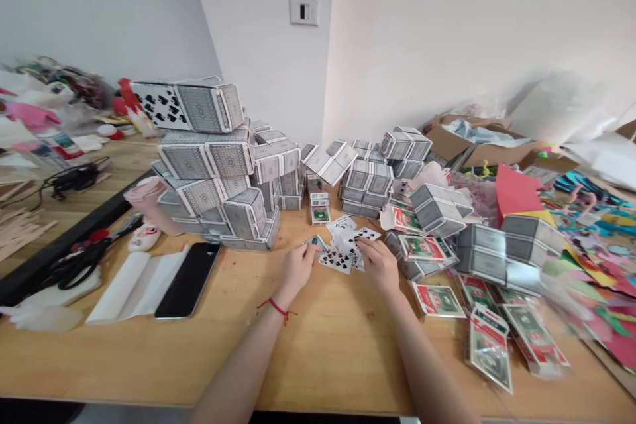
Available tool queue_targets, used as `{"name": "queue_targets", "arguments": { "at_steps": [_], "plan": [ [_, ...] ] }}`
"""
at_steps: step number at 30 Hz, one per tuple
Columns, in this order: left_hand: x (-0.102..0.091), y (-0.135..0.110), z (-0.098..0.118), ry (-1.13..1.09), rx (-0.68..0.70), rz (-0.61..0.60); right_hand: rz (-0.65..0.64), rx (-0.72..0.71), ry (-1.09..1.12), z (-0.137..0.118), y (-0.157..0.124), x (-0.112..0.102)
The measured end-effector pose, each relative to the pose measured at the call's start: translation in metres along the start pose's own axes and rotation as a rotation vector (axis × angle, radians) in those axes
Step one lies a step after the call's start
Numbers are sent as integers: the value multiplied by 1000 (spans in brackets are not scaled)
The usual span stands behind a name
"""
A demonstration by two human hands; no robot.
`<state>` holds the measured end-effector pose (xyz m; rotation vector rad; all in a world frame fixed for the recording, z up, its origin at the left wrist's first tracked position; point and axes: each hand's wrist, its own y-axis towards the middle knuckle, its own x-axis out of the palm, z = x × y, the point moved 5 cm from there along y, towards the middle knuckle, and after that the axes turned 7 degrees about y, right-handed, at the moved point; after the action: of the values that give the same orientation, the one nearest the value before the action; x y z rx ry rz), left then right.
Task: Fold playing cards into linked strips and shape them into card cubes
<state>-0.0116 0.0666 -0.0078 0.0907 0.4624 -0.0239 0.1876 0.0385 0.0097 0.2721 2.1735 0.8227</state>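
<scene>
My left hand (298, 266) is closed, with its thumb and fingertips pinching a playing card (315, 243) seen nearly edge-on. Across from it, my right hand (380, 264) has curled fingers gripping the edge of another playing card (368, 233). Between the two hands, several loose playing cards (336, 260) lie face up and overlapping on the wooden table (318, 338); black pips show on them. Just beyond them stands a small green-and-red card box (320, 214). My right palm and fingers hide part of the loose pile.
Blocks folded from cards form a tall stack (231, 159) at left and lower stacks (368, 179) at centre right. Card boxes (437, 300) lie right of my right arm. A black phone (189, 280), white paper (136, 285) and scissors (82, 258) are at left; coloured paper (519, 189) clutters the right.
</scene>
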Motion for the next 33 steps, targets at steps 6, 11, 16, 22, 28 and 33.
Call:
{"name": "queue_targets", "arguments": {
  "at_steps": [6,11,16,22,28,33],
  "plan": [
    [23,-9,2,-473,-218,-275,-187,-200,233,-38,-6,19],
    [16,-4,-5,-498,-253,-174,-183,-76,104,-26,-4,21],
    [7,1,-11,-465,-264,-64,-170,177,-165,22,-1,9],
    [6,3,-13,-439,-255,-50,-243,155,-177,40,-2,5],
    [6,4,-15,-431,-249,-33,-150,108,-188,31,-1,1],
    [5,4,-17,-433,-257,-36,-224,138,-84,33,0,6]
  ]
}}
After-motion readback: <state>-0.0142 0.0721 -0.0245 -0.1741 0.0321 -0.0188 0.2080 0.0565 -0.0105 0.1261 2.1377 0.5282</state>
